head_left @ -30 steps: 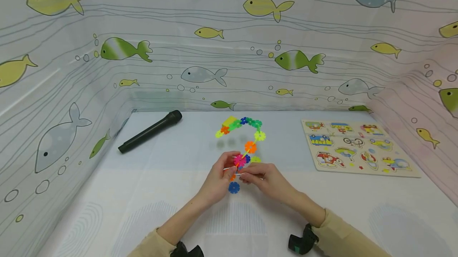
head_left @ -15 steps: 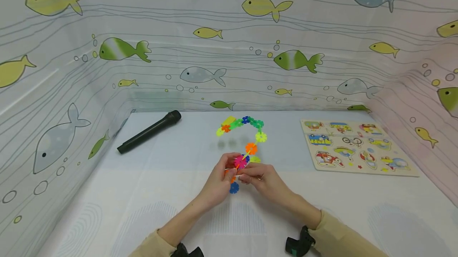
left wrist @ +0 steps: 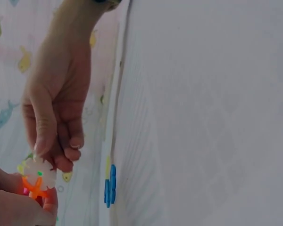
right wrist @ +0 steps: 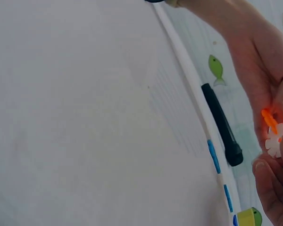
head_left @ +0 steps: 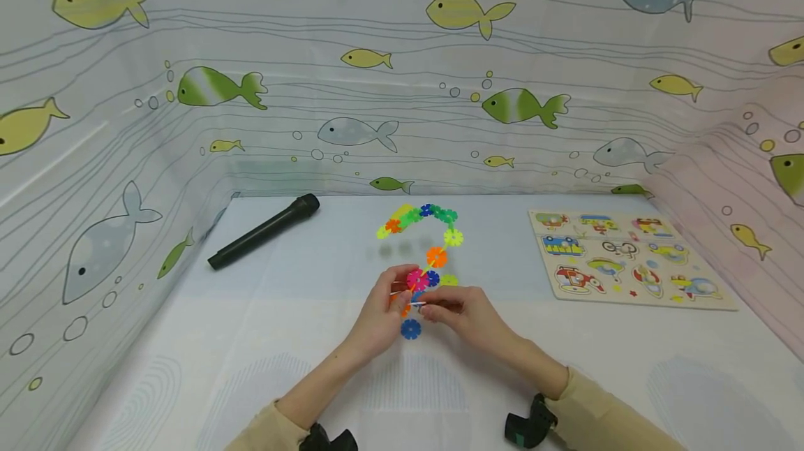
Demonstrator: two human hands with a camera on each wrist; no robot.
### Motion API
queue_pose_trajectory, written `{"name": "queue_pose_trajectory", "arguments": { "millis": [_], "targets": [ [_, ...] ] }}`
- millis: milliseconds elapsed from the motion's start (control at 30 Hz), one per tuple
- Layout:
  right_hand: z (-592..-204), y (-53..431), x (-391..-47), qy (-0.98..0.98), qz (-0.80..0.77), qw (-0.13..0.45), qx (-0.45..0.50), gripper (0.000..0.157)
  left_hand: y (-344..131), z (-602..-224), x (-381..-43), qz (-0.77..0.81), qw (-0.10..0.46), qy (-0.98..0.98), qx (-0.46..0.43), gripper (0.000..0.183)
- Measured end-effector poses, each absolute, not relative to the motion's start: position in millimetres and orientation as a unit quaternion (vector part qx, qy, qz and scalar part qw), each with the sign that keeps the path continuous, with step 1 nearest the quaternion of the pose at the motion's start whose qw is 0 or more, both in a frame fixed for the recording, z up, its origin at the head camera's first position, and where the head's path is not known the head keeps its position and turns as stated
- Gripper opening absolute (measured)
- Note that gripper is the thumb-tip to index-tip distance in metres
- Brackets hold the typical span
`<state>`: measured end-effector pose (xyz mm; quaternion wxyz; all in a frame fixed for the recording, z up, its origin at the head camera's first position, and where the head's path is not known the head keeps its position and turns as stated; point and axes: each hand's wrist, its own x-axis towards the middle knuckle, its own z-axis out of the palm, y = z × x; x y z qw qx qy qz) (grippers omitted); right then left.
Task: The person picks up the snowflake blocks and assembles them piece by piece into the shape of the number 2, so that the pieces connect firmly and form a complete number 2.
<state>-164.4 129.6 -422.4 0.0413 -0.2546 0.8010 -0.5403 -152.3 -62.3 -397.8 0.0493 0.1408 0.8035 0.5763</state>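
Note:
In the head view my left hand (head_left: 375, 311) holds the near end of a curved chain of interlocking flower-shaped discs, close to a pink disc (head_left: 417, 279). An orange disc (head_left: 436, 257) and a yellow-green disc (head_left: 453, 237) follow farther along, then green and dark blue ones. My right hand (head_left: 467, 313) pinches a white notched disc (right wrist: 274, 142), seen edge-on from the head. In the left wrist view the white disc sits right against an orange disc (left wrist: 35, 188) at the left fingers. Fingers hide part of where they meet.
A loose blue disc (head_left: 411, 329) lies just in front of the hands. Beyond the right fingers is another yellow-green disc (head_left: 449, 280). A black microphone (head_left: 264, 232) lies at the back left, and a wooden picture puzzle board (head_left: 628, 260) at the right. Fish-printed cloth (head_left: 402, 88) surrounds the table.
The chain swings slightly right, then back left. Both hands stay nearly in place, with the white disc held against the left hand's orange disc.

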Motion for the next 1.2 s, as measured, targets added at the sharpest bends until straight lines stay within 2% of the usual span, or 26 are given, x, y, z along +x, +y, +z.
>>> {"name": "queue_pose_trajectory", "arguments": {
  "millis": [300,667,800,1200],
  "targets": [
    [-413.5,138.6,-167.4,0.837,-0.49,0.033,-0.242,0.024,-63.1,-400.0,-155.2,0.579,0.04,0.803,0.134,0.042],
    [-404.2,164.0,-196.7,0.875,-0.451,-0.022,-0.176,0.021,-62.0,-397.0,-154.8,0.579,0.037,0.806,0.115,0.042],
    [-406.9,169.8,-204.0,0.887,-0.437,-0.015,-0.148,0.022,-61.8,-397.4,-154.1,0.577,0.038,0.808,0.114,0.043],
    [-426.7,164.5,-205.0,0.905,-0.398,0.013,-0.149,0.027,-61.0,-399.5,-155.5,0.576,0.029,0.809,0.118,0.042]
  ]
}}
